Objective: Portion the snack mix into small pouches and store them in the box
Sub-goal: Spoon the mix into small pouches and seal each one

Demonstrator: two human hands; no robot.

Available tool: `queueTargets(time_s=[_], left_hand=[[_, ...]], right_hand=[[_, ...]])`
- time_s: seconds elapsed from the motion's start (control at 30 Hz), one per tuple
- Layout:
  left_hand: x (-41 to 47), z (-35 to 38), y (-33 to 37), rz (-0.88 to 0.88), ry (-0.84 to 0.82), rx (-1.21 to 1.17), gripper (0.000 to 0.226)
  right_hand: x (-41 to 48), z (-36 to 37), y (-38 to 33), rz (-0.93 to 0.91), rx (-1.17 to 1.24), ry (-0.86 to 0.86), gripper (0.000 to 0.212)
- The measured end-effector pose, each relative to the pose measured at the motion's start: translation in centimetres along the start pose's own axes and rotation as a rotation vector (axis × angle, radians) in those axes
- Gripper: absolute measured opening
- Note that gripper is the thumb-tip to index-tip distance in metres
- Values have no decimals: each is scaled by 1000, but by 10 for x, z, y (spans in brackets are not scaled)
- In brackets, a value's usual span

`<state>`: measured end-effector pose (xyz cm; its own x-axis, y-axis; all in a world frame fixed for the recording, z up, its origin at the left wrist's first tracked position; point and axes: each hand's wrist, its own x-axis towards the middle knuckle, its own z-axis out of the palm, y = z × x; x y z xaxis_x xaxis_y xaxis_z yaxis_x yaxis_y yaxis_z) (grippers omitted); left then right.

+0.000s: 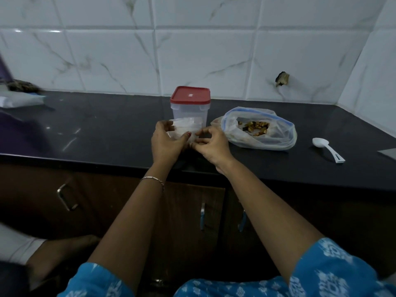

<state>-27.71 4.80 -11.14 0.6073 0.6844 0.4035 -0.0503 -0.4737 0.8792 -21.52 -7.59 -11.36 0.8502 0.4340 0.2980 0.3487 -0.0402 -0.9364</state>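
Two hands meet in the middle of the frame. The left hand (166, 143) holds clear pouches (185, 126), and the right hand (213, 146) pinches their edge. They look thin, light and slippery, so grab the top edge. Just behind stands the box (189, 111), red lid (190, 94) on. At right lie the snack mix bag (276, 136) and a white spoon (327, 149).

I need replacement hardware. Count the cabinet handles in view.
3. The left handle sits far left; the middle handle is right of the left forearm; the right handle is just left of the right forearm. Others may be hidden behind the arms.
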Motion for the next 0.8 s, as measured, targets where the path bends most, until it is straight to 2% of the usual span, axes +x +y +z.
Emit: queueTargets(time_s=[0.23, 0.4, 0.6, 0.8], left_hand=[[-14, -3, 14, 103, 76, 156, 64], [-27, 8, 45, 167, 118, 149, 42], [-50, 71, 85, 288, -39, 68, 25], [-88, 155, 117, 286, -266, -54, 14]], right_hand=[[-8, -13, -4, -62, -101, 5, 34], [-14, -54, -19, -94, -152, 79, 34], [-32, -133, -16, -85, -220, 274, 25], [-68, -243, 2, 7, -417, 484, 21]])
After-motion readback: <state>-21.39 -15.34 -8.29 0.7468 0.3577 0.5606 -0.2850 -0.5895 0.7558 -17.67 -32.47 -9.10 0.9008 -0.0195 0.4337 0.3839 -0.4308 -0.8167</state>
